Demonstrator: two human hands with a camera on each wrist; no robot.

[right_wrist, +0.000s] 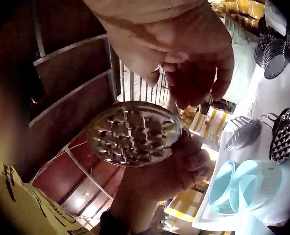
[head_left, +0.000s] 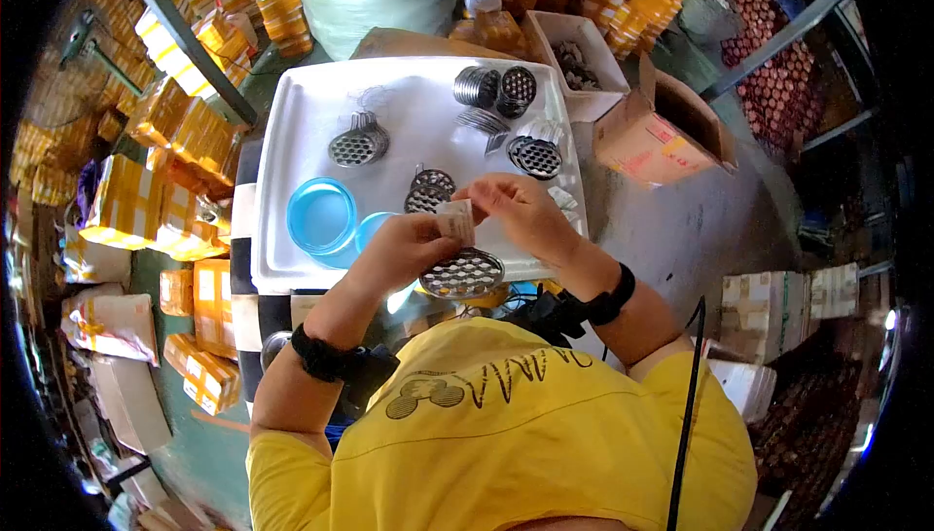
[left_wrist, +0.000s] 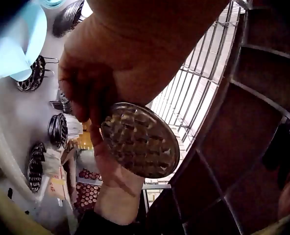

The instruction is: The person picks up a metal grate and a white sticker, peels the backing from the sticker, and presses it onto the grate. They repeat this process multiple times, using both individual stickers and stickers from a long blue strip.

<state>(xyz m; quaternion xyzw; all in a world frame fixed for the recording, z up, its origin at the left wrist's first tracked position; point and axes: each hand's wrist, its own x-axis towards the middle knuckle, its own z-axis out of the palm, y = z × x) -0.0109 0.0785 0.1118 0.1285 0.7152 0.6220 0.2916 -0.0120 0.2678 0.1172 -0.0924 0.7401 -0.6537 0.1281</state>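
Observation:
In the head view my left hand [head_left: 416,247] pinches a small printed paper tag [head_left: 457,224] above a round metal piece [head_left: 462,274] with a honeycomb pattern. Its fingers grip that piece [right_wrist: 130,134] by the edge in the right wrist view, where the left hand [right_wrist: 172,169] is below and the right hand [right_wrist: 184,58] above. My right hand [head_left: 533,219] has bent fingers, their tips at the tag's upper right edge. The left wrist view shows the metal piece [left_wrist: 141,140] beside the left hand [left_wrist: 106,68]; the tag is hidden there.
A white tray [head_left: 272,156] holds several stacks of patterned metal pieces [head_left: 358,146] and blue rolls [head_left: 322,216]. Beyond its right side stand an open carton [head_left: 650,142] and a white foam box [head_left: 601,100]. Taped yellow parcels [head_left: 126,202] are piled at the left.

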